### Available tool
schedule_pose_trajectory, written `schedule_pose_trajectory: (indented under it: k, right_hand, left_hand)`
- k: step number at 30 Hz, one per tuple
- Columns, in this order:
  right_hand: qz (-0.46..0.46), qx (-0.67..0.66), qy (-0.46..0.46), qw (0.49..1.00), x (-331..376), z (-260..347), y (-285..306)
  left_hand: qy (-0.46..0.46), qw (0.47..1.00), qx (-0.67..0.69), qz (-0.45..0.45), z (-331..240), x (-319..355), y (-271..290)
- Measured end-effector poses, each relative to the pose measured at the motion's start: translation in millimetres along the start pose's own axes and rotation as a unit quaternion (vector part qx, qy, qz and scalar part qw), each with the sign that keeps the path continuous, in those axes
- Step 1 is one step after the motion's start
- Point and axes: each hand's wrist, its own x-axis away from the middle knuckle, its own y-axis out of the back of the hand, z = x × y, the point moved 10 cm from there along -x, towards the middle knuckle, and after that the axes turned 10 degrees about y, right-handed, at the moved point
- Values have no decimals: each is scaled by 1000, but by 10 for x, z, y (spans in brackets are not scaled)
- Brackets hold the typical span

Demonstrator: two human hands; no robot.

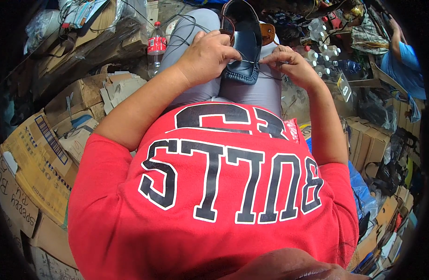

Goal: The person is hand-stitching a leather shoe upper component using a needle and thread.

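Note:
A dark leather moccasin-style shoe point(242, 42) rests on my lap, toe toward me, with gathered stitching around its toe. A thin, pale thread point(250, 61) stretches across the shoe's opening between my hands; whether a needle is on it is too small to tell. My left hand point(207, 53) is closed at the shoe's left side, thumb and finger pinched at one end of the thread. On the other side, my right hand point(289, 61) pinches the thread's other end close to the shoe's edge. A brown leather piece point(267, 34) lies beside the shoe, above my right hand.
A plastic bottle with a red label point(156, 44) stands left of my knees. Dark cord point(186, 28) loops over my left leg. Several small white-capped bottles point(319, 51) stand at the right. Cardboard boxes point(32, 154) fill the left side. Another person's blue-clothed arm point(401, 60) shows at far right.

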Motion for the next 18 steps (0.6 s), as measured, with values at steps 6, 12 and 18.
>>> schedule_pose_trajectory:
  k: [6, 12, 18]
  right_hand:
    - [-12, 5, -11, 1000, 14, -18, 1]
    - [-1, 3, -14, 1000, 2, -21, 0]
    - [-13, -77, -24, 997, 16, -102, -23]
  left_hand:
    - [2, 1000, 1, 0, 16, 1, -2]
    - [-7, 1000, 0, 3, 5, -4, -8]
    - [2, 1000, 13, 16, -4, -24, -58]
